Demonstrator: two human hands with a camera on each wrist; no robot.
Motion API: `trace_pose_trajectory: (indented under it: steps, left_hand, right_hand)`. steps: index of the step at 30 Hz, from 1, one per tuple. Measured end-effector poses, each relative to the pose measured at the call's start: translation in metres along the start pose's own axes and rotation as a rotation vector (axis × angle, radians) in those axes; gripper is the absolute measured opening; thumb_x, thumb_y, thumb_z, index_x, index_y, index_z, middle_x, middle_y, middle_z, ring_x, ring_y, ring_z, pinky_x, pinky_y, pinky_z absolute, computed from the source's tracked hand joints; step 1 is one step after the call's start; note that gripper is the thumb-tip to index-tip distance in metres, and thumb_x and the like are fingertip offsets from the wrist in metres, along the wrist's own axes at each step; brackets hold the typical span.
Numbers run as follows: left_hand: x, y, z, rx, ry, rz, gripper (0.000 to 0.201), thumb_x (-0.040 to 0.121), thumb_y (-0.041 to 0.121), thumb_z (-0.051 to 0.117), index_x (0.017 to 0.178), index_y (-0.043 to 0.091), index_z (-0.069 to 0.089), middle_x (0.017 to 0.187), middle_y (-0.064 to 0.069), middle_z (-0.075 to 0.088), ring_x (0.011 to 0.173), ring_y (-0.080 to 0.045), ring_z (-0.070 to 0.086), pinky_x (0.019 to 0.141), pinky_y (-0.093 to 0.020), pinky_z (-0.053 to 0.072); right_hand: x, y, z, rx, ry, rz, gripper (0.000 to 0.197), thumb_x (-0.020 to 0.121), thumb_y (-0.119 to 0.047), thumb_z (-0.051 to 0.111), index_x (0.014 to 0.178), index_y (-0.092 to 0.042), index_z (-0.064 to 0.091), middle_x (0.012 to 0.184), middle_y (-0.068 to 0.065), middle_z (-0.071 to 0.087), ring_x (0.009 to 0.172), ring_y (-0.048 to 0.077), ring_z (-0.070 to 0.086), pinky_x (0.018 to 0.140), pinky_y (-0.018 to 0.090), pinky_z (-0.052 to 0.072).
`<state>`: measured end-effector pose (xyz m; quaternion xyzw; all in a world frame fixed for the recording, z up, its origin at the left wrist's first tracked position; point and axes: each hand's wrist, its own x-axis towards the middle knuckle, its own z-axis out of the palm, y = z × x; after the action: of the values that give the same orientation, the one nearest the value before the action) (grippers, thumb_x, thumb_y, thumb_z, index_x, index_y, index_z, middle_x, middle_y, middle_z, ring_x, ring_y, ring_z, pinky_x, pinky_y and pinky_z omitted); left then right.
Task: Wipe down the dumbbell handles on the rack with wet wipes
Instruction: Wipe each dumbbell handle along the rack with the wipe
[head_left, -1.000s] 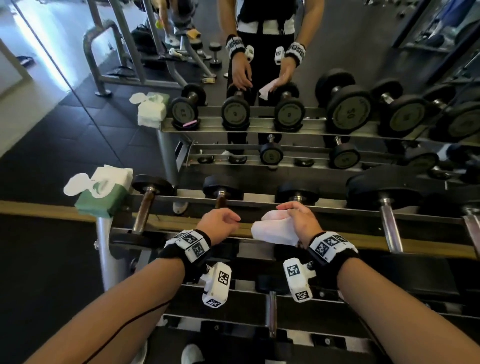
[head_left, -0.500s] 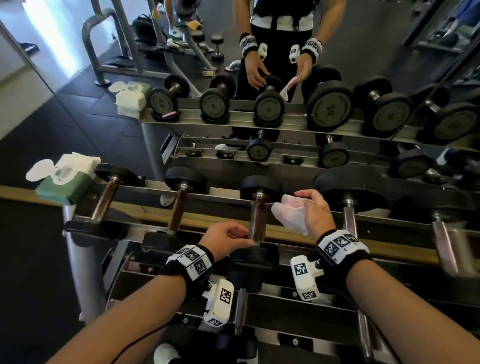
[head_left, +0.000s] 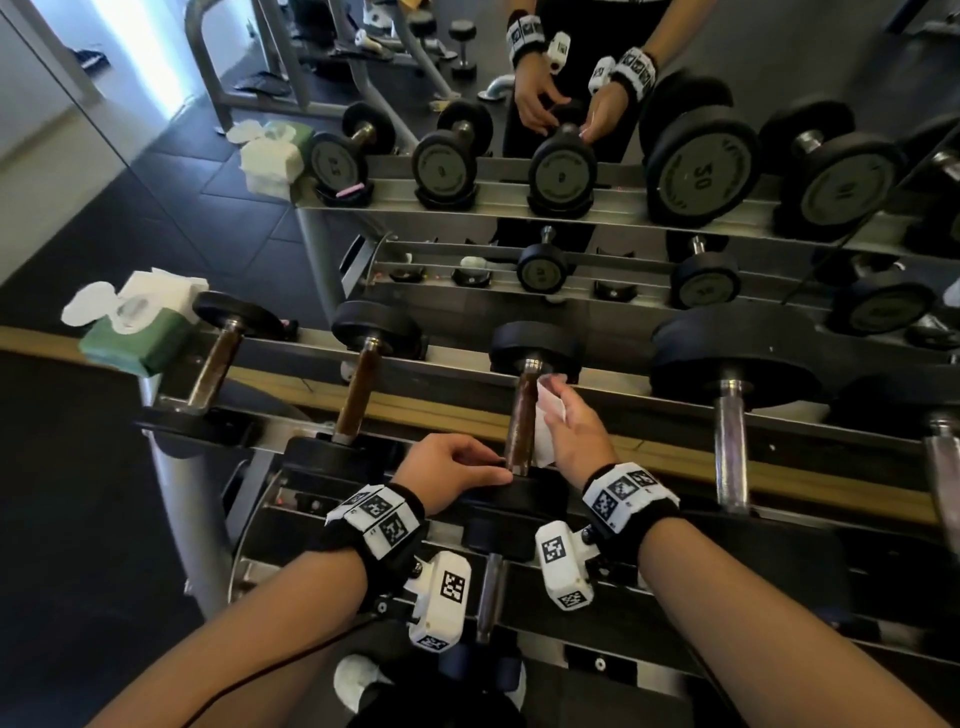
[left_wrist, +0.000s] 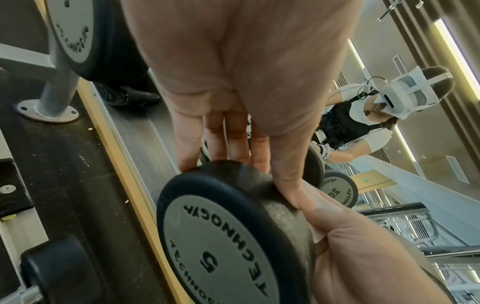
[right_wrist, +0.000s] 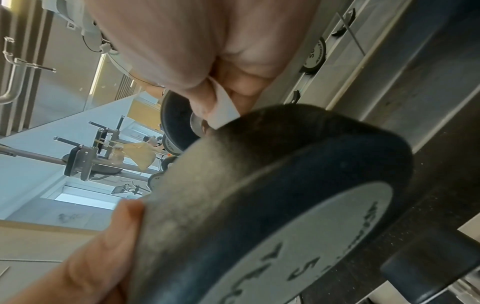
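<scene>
The third dumbbell from the left lies on the top rack tier, its brown handle (head_left: 521, 415) pointing away from me. My right hand (head_left: 569, 431) holds a white wet wipe (head_left: 544, 421) against the handle's right side, and the wipe (right_wrist: 224, 105) is pinched between thumb and fingers. My left hand (head_left: 452, 467) holds the near head (head_left: 519, 493), marked 5 (left_wrist: 221, 236). Its fingers (left_wrist: 221, 139) reach over the rim and the thumb lies along the edge. The handle's underside is hidden.
A green wet wipe pack (head_left: 135, 327) with an open lid sits at the rack's left end. Two brown-handled dumbbells (head_left: 358, 395) lie to the left and a bigger chrome-handled one (head_left: 730, 441) to the right. A mirror behind repeats the rack. A lower tier (head_left: 491, 597) sits under my wrists.
My right hand has brought the wipe from the air beside the handle onto its right side. My left hand has slid onto the near head. The view has tilted down and closer.
</scene>
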<state>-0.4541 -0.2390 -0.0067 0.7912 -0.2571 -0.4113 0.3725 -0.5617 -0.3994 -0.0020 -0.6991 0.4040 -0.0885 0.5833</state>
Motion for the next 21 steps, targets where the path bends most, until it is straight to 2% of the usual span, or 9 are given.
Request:
trace_pose_trajectory:
  steps: [2, 4, 6, 9, 12, 14, 17, 20, 21]
  left_hand:
    - [0.0, 0.0, 0.0, -0.007, 0.0, -0.007, 0.029, 0.071, 0.039, 0.086, 0.096, 0.03, 0.076, 0.089, 0.013, 0.076, 0.084, 0.001, 0.07, 0.078, -0.02, 0.054]
    - [0.0, 0.0, 0.0, -0.018, -0.001, -0.01, 0.031, 0.07, 0.04, 0.086, 0.098, 0.029, 0.076, 0.088, 0.012, 0.076, 0.082, 0.001, 0.069, 0.074, -0.018, 0.052]
    - [0.0, -0.001, 0.001, -0.022, 0.0, -0.012, 0.033, 0.07, 0.04, 0.086, 0.099, 0.029, 0.075, 0.087, 0.013, 0.075, 0.079, 0.004, 0.068, 0.071, -0.016, 0.05]
    - [0.0, -0.002, 0.002, -0.025, -0.006, -0.016, 0.031, 0.072, 0.041, 0.085, 0.099, 0.032, 0.073, 0.088, 0.014, 0.075, 0.079, 0.005, 0.068, 0.072, -0.017, 0.052]
    - [0.001, -0.003, 0.001, -0.024, -0.016, -0.018, 0.032, 0.072, 0.042, 0.084, 0.1, 0.034, 0.072, 0.091, 0.013, 0.075, 0.083, 0.002, 0.069, 0.074, -0.019, 0.052]
    - [0.001, -0.004, 0.0, -0.027, -0.035, -0.018, 0.031, 0.073, 0.042, 0.083, 0.101, 0.035, 0.072, 0.093, 0.012, 0.074, 0.086, 0.0, 0.069, 0.076, -0.021, 0.054]
    - [0.003, -0.005, -0.001, -0.044, -0.059, -0.018, 0.031, 0.073, 0.041, 0.083, 0.1, 0.035, 0.071, 0.094, 0.011, 0.074, 0.088, -0.002, 0.07, 0.082, -0.026, 0.057]
    - [0.004, -0.006, -0.002, -0.054, -0.064, -0.021, 0.032, 0.072, 0.042, 0.084, 0.1, 0.034, 0.072, 0.095, 0.011, 0.075, 0.089, -0.003, 0.071, 0.083, -0.027, 0.057]
    - [0.004, -0.006, -0.002, -0.053, -0.065, -0.023, 0.032, 0.071, 0.042, 0.084, 0.1, 0.034, 0.071, 0.094, 0.011, 0.075, 0.088, -0.002, 0.071, 0.082, -0.026, 0.057]
  right_hand:
    - [0.0, 0.002, -0.002, 0.051, -0.022, 0.014, 0.04, 0.105, -0.017, 0.041, 0.144, -0.024, 0.049, 0.128, -0.009, 0.051, 0.121, 0.009, 0.047, 0.091, 0.006, 0.031]
    - [0.0, 0.002, -0.001, 0.024, -0.047, 0.002, 0.036, 0.106, -0.025, 0.041, 0.139, -0.025, 0.054, 0.121, -0.009, 0.057, 0.11, 0.008, 0.054, 0.083, 0.008, 0.036]
    - [-0.001, 0.004, 0.0, 0.017, -0.083, 0.003, 0.035, 0.106, -0.029, 0.04, 0.137, -0.027, 0.056, 0.119, -0.005, 0.06, 0.102, 0.004, 0.058, 0.085, 0.012, 0.039]
    - [-0.008, 0.011, 0.001, 0.119, -0.152, 0.084, 0.037, 0.103, -0.044, 0.042, 0.125, -0.025, 0.065, 0.113, 0.0, 0.069, 0.107, 0.007, 0.064, 0.097, 0.021, 0.047]
    - [-0.019, 0.013, -0.001, 0.243, -0.22, 0.167, 0.035, 0.098, -0.049, 0.051, 0.11, -0.023, 0.07, 0.092, -0.002, 0.076, 0.088, 0.0, 0.07, 0.069, 0.01, 0.052]
    - [-0.024, 0.013, -0.007, 0.252, -0.239, 0.216, 0.038, 0.095, -0.05, 0.056, 0.11, -0.018, 0.072, 0.099, 0.003, 0.076, 0.094, 0.013, 0.071, 0.074, 0.02, 0.054]
    - [-0.021, 0.011, -0.021, 0.102, -0.244, 0.091, 0.026, 0.099, -0.038, 0.052, 0.112, -0.025, 0.071, 0.101, 0.002, 0.072, 0.094, 0.017, 0.068, 0.07, 0.017, 0.053]
    - [-0.002, 0.007, -0.028, 0.025, -0.056, 0.006, 0.03, 0.103, -0.03, 0.048, 0.127, -0.026, 0.064, 0.122, 0.003, 0.065, 0.109, 0.023, 0.061, 0.091, 0.034, 0.051]
    - [0.005, 0.006, -0.027, -0.014, -0.024, -0.012, 0.032, 0.103, -0.031, 0.046, 0.132, -0.028, 0.061, 0.127, -0.001, 0.061, 0.114, 0.02, 0.057, 0.096, 0.033, 0.046]
